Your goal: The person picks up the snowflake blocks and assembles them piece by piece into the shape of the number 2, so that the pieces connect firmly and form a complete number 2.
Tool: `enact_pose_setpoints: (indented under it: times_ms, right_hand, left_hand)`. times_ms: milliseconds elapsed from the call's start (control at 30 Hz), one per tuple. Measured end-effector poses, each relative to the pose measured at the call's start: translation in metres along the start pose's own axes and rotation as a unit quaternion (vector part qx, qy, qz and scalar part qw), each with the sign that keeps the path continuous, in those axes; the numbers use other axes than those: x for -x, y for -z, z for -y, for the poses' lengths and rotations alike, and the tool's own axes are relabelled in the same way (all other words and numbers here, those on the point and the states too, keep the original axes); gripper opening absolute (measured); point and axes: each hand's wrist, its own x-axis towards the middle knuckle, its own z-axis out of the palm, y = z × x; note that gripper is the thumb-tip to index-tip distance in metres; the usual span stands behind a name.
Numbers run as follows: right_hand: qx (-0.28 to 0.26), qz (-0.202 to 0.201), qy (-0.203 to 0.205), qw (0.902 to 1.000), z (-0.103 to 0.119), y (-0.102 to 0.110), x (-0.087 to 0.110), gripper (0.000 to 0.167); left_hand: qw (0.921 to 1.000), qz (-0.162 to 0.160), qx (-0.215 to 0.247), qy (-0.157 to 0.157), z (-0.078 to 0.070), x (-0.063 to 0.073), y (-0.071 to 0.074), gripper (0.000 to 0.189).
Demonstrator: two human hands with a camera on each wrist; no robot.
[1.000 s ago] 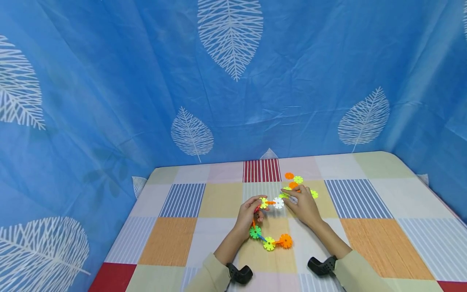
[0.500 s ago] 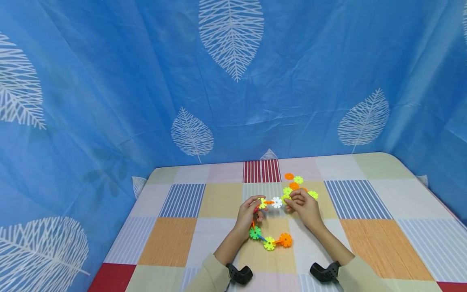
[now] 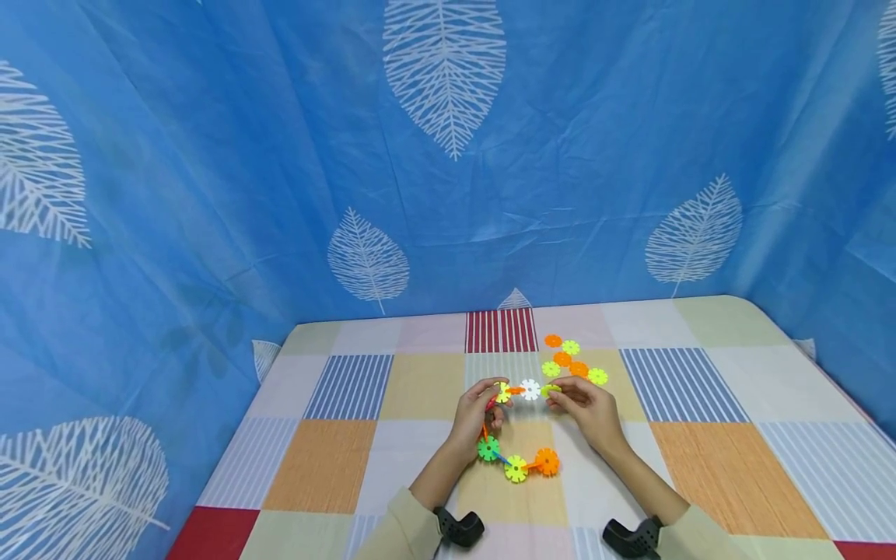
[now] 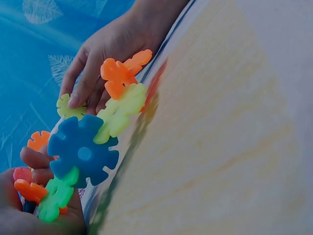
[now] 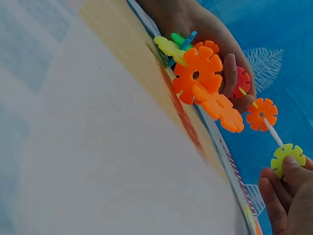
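Plastic chain (image 3: 516, 468): slotted, flower-shaped discs joined at their edges, held above the desk (image 3: 413, 459); the near run curves to an orange end disc (image 3: 547, 461), the far run reaches a white disc (image 3: 530, 390).
Left hand (image 3: 474, 416): gripping the chain, thumb and fingers curled at a yellow disc (image 3: 502, 392).
Right hand (image 3: 591, 406): pinching a yellow-green disc (image 5: 284, 160) between thumb and finger, at the white disc's edge; whether the two are slotted together cannot be told.
White disc: full-faced in the head view, a narrow bar in the right wrist view.
Blue disc (image 4: 84, 152): broad and face-on in the left wrist view, only a thin sliver in the head view.
Red disc (image 5: 240, 82): plain beside the left fingers in the right wrist view, mostly hidden in the head view.
Loose discs (image 3: 562, 358): three orange, three yellow-green, beyond the right hand; the head view alone shows all six clearly.
Backdrop (image 3: 560, 194): blue cloth printed with white leaves.
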Motion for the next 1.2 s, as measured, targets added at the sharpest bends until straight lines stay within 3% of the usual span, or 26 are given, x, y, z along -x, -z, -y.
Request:
enact_pose_setpoints:
  times_ms: [300,633,767,967,1200]
  right_hand:
    - [0.05,0.004,0.039,0.998,0.007,-0.001,0.0,0.019]
    - [0.021,0.022,0.051,0.9982,0.03,-0.004,-0.004,0.013]
    - [0.01,0.034,0.053,0.998,0.027,-0.003,-0.005,0.014]
    - [0.063,0.056,0.07,0.994,0.008,-0.001,0.001,0.021]
    - [0.104,0.032,0.055,0.9925,0.004,0.002,-0.002,0.018]
  left_hand:
    - [0.9998,0.012,-0.013,-0.008,0.001,0.001,-0.001,0.029]
    - [0.9978,0.035,-0.055,-0.013,0.0,0.002,0.001,0.031]
    - [0.9971,0.043,-0.063,-0.009,-0.001,0.002,0.002,0.031]
    - [0.9976,0.037,-0.058,-0.009,-0.001,0.001,0.003,0.033]
    - [0.9985,0.033,-0.044,-0.008,-0.001,0.001,-0.001,0.034]
